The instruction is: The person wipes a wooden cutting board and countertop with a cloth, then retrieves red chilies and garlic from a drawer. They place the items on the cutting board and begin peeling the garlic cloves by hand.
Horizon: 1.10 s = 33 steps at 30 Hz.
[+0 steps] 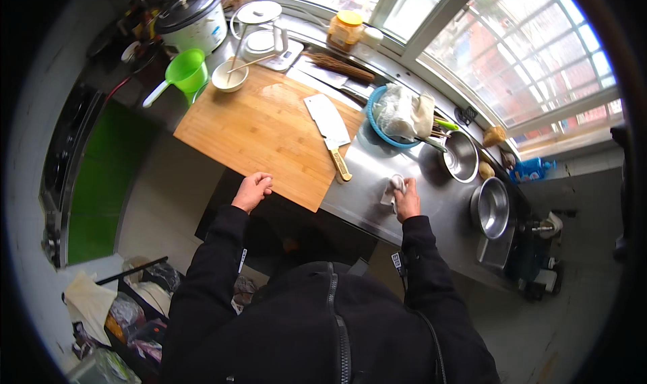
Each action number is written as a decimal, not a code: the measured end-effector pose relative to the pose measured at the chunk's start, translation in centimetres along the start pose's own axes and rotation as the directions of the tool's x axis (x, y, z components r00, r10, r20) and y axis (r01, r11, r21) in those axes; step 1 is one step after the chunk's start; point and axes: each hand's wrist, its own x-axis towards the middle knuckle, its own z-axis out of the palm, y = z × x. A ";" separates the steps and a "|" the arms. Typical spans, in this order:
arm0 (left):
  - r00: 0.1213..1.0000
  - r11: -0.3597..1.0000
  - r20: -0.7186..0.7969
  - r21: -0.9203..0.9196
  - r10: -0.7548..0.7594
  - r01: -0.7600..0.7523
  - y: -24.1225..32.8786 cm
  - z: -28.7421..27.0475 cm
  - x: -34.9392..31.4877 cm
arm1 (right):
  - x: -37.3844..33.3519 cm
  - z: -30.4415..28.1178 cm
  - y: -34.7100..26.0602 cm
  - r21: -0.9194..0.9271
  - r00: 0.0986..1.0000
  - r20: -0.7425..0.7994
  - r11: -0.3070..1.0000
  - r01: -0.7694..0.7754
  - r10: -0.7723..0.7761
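A white cloth point(388, 197), gripped, juts leftward from the right hand point(408, 201).

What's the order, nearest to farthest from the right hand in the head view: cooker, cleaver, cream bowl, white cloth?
1. White cloth: in the right hand.
2. Cleaver: leftward, on the cutting board.
3. Cream bowl: board's far-left corner.
4. Cooker: beyond the bowl.

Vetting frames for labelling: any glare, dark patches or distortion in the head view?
Head view, light: barred window washed out in patches, glare on the steel countertop near the blue basket; head view, shadow: murky below the counter; head view, lens: fisheye bends straight edges, black rim; head view, focus: left hand and right hand readable.
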 end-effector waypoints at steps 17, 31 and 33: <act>0.975 0.974 -0.071 -0.099 -0.211 0.204 6.1 18.1 11.0 | 4.8 10.0 -8.0 0.126 0.935 0.345 0.991 0.039 -0.081; 0.987 0.894 0.136 -0.425 -0.091 0.141 5.1 6.7 6.2 | 4.0 5.5 -16.7 0.417 0.969 0.112 0.896 0.155 -0.220; 0.969 0.937 0.211 -0.294 -0.128 0.188 6.2 4.6 4.4 | 3.3 6.3 -19.2 0.297 0.899 -0.126 0.848 0.439 -0.420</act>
